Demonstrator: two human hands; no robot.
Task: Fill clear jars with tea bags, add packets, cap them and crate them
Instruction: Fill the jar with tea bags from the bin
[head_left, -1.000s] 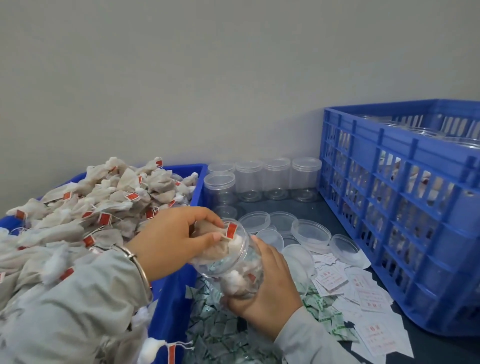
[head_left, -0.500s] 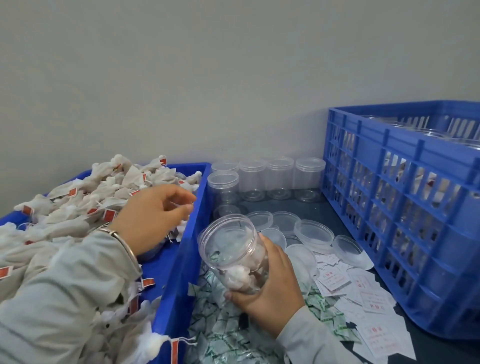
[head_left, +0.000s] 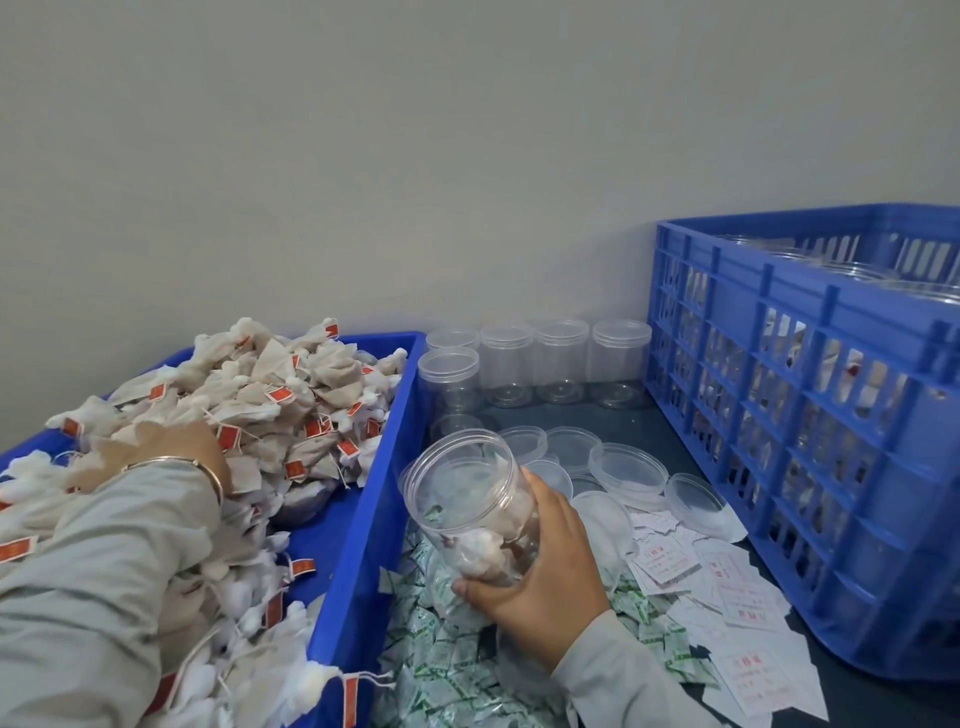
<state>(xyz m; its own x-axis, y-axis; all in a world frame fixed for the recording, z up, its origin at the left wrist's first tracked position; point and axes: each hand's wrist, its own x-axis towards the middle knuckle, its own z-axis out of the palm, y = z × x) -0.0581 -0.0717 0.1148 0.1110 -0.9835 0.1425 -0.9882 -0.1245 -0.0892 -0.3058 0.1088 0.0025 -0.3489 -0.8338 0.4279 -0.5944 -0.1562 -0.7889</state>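
Clear plastic fills my right hand (head_left: 540, 587): I grip a tilted jar (head_left: 470, 506), mouth up and leftward, a few tea bags inside, above the green-printed packets (head_left: 447, 670). My left hand (head_left: 176, 452) is buried in the tea bag heap (head_left: 270, 395) in the blue bin (head_left: 363, 525); I cannot tell how its fingers lie. Loose lids (head_left: 626, 467) and 5 capped jars (head_left: 561, 361) sit beside the blue crate (head_left: 810, 415).

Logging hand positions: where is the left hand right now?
In the head view, the left hand is at left, buried in the tea bags heaped in the blue bin; its fingers are hidden.
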